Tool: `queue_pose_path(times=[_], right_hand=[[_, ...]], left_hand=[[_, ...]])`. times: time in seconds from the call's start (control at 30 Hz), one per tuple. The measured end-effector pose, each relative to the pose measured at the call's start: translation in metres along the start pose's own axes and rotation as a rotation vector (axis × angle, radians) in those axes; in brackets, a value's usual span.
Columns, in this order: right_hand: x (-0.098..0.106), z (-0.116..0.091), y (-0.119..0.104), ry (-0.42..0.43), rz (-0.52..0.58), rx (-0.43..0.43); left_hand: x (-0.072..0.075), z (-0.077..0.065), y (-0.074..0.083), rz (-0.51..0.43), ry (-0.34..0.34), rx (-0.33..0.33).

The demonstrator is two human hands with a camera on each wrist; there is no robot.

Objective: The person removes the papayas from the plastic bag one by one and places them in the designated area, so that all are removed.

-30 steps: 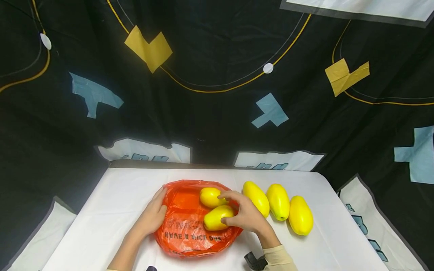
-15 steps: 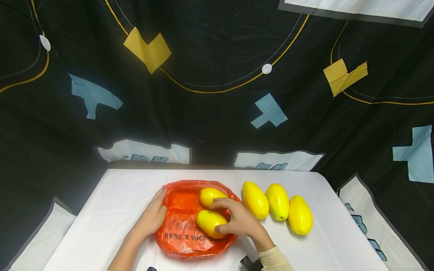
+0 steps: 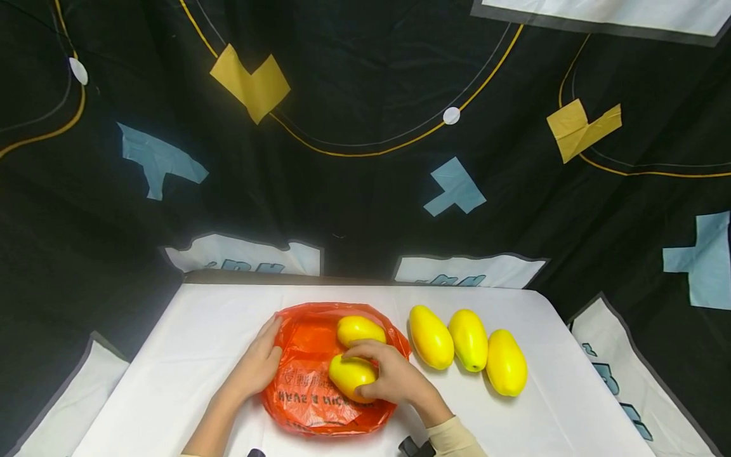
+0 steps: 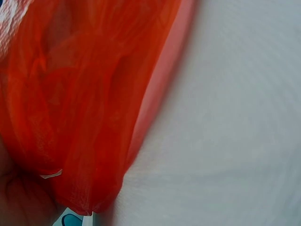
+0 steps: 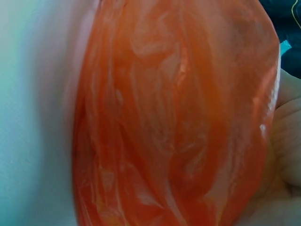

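An orange-red plastic bag (image 3: 302,362) with printed lettering lies spread on the white table, its rim raised round the sides. My left hand (image 3: 259,362) holds the bag's left rim, thumb on the near side. Over the bag's right half, my right hand (image 3: 391,374) grips a yellow mango (image 3: 345,374) between fingers and thumb. Just behind it a second mango (image 3: 360,330) lies in the bag. The left wrist view shows the bag's side (image 4: 89,103) close up with part of the hand at lower left. The bag's wall (image 5: 174,117) fills most of the right wrist view.
Right of the bag, three more yellow mangoes lie in a row: one nearest the bag (image 3: 431,339), a middle one (image 3: 468,343) and an outer one (image 3: 506,365). A black curtain (image 3: 365,209) with tape and cords hangs behind the table (image 3: 548,393).
My right hand has carried the gripped mango leftward, further over the bag. The left hand has stayed at the bag's left rim, and the row of mangoes has not moved.
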State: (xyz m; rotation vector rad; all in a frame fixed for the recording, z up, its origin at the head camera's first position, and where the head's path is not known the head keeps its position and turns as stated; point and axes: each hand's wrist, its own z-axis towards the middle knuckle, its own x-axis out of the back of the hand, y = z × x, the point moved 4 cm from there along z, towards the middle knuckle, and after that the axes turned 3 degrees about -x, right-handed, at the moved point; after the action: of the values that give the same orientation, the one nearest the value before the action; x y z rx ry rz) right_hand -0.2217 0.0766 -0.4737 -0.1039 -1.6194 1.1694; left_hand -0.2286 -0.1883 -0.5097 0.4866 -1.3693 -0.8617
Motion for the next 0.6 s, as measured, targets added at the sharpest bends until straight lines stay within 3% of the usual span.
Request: queue_pose_path(times=[0.33,0.6], right_hand=[[0.0,-0.003,0.0,0.009,-0.001,-0.003],[0.015,-0.008,-0.009,0.069,-0.004,0.008]], left_hand=[[0.001,0.0,0.004,-0.004,0.008,-0.006],[0.002,-0.001,0.004,0.0,0.015,-0.018]])
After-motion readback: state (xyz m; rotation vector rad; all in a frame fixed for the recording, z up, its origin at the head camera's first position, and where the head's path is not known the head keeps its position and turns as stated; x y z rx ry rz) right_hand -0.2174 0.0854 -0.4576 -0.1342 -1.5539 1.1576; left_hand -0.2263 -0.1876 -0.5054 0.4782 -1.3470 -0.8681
